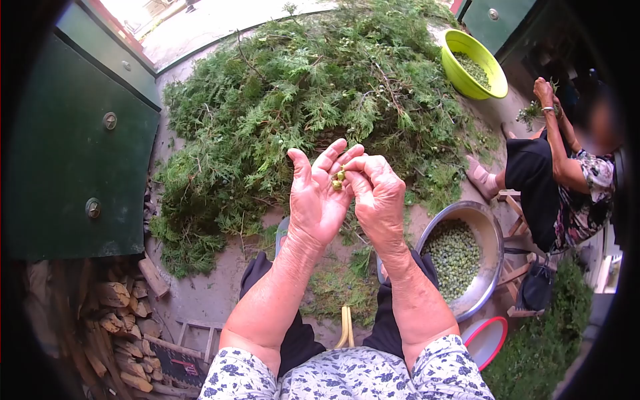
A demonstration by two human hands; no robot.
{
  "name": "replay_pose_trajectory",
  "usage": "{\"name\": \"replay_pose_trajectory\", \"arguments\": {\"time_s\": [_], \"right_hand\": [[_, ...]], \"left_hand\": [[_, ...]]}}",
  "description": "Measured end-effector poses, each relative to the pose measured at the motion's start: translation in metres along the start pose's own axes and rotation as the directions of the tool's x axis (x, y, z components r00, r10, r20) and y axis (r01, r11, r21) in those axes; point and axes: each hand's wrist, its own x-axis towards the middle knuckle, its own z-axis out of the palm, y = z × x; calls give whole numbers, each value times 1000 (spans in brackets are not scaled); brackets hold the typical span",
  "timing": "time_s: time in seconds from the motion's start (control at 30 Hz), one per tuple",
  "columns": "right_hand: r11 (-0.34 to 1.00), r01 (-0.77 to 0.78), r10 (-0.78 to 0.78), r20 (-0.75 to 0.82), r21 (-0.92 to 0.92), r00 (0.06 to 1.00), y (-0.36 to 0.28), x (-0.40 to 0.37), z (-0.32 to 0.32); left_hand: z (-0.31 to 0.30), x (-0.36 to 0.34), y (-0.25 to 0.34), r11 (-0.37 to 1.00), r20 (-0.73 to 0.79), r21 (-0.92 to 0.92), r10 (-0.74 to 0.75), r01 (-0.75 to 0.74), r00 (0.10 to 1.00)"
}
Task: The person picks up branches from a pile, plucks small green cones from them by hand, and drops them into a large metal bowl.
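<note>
My left hand (315, 203) is held palm up over my lap, fingers stretched out and thumb apart. Over its fingers is a small cluster of green cones (339, 179), like the seed cones of the evergreen. Thumb and forefinger of my right hand (380, 200) pinch this cluster from the side. Beyond both hands lies a big heap of cut evergreen branches (300, 100). To the right of my right forearm stands a metal basin (496, 257) holding many green cones (453, 259).
A yellow-green basin (493, 65) with green pickings sits at the far right. Nearby, a seated person (550, 167) handles a sprig. A red-rimmed bowl (490, 347) lies beside the metal basin. Split firewood (123, 320) and a green metal door (73, 153) are at left.
</note>
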Motion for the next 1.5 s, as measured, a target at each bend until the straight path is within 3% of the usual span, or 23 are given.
{"name": "replay_pose_trajectory", "arguments": {"time_s": [0.23, 0.3, 0.37, 0.5, 0.57, 0.6, 0.83, 1.0, 1.23, 1.3, 1.37, 1.4, 1.43, 1.5], "right_hand": [[955, -200, 197, 33, 221, 980, -1, 5, -6], [970, -154, 99, 271, 190, 958, -7, 9, -17], [954, -176, 92, 322, 242, 942, -4, 8, -15], [998, 22, -38, 310, 55, 950, 4, 7, -12], [967, 245, -217, 282, -65, 935, 7, 6, -9], [982, 169, -133, 329, -81, 935, 3, 5, -10], [975, 188, -143, 311, -121, 940, 8, 4, -8], [998, -43, 52, 305, -37, 951, 7, 4, -10], [995, -6, 32, 264, -101, 964, 6, 3, -10], [986, -162, 151, 227, 29, 962, 7, 5, -12], [991, -121, 113, 119, 59, 986, 11, 7, -10], [993, -80, 79, 18, 92, 997, 12, 8, -10], [993, -77, 76, 12, 89, 997, 9, 9, -11], [997, -20, 16, -50, -73, 999, 3, 10, -14]], "left_hand": [[3, -1, 1, 1000, -34, -16, -15, 15, 999], [3, -2, 3, 1000, -6, 5, -18, 18, 1000], [3, 0, 5, 1000, -17, 15, -6, 6, 1000], [2, -1, 5, 994, -40, 113, -1, 6, 999], [3, 0, 3, 992, -34, 123, -18, 22, 999], [3, 0, 2, 988, -38, 154, -21, 27, 999], [2, -1, 1, 979, -1, 202, -31, 31, 1000], [-2, 1, 0, 978, 33, 208, -45, 38, 998], [-2, 1, -1, 990, 35, 131, -56, 51, 998], [-4, 2, -2, 994, 46, 87, -71, 67, 996], [-7, 1, -3, 992, -78, 122, -23, 32, 997], [-7, -1, -2, 997, -51, 45, -55, 57, 997], [-5, -3, -4, 997, -44, 45, -59, 61, 997], [0, -4, -6, 957, -51, 289, 38, -22, 998]]}}
